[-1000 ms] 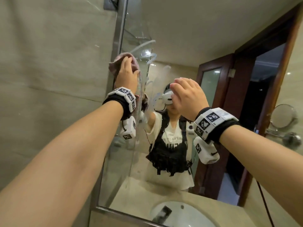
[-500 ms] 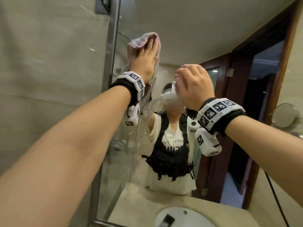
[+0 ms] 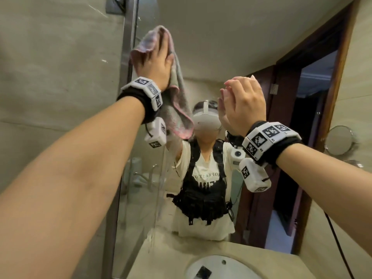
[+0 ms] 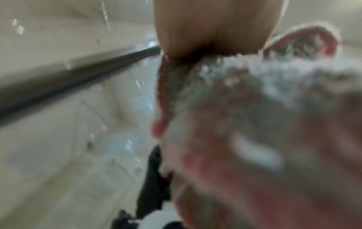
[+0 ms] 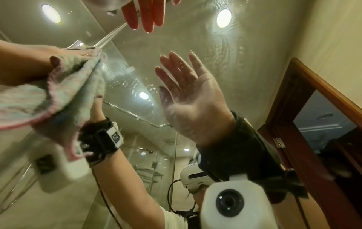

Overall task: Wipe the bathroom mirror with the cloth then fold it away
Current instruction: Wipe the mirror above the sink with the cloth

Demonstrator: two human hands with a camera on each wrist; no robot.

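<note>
A pink-edged grey cloth (image 3: 177, 101) is pressed flat on the bathroom mirror (image 3: 221, 37) near its upper left edge by my left hand (image 3: 159, 63). The fingers are straight, and the cloth's lower half hangs loose below the palm. The left wrist view is blurred, showing the cloth (image 4: 254, 124) under the hand (image 4: 215, 26). My right hand (image 3: 241, 101) is raised at the glass to the right of the cloth, fingers straight, holding nothing. The right wrist view shows its fingertips (image 5: 145, 17) at the glass, its open reflection, wet smears and the cloth (image 5: 64, 93).
A metal frame (image 3: 128, 57) borders the mirror's left side, with tiled wall (image 3: 60, 77) beyond it. Below are a stone counter (image 3: 161, 258) and a white basin (image 3: 231, 266). A round swivel mirror (image 3: 340, 139) sticks out from the right wall. A dark wooden door shows in the reflection.
My left hand has swept the cloth upward along the mirror near its left edge. My right hand's fingers have uncurled from a loose fist to straight, and it has risen a little.
</note>
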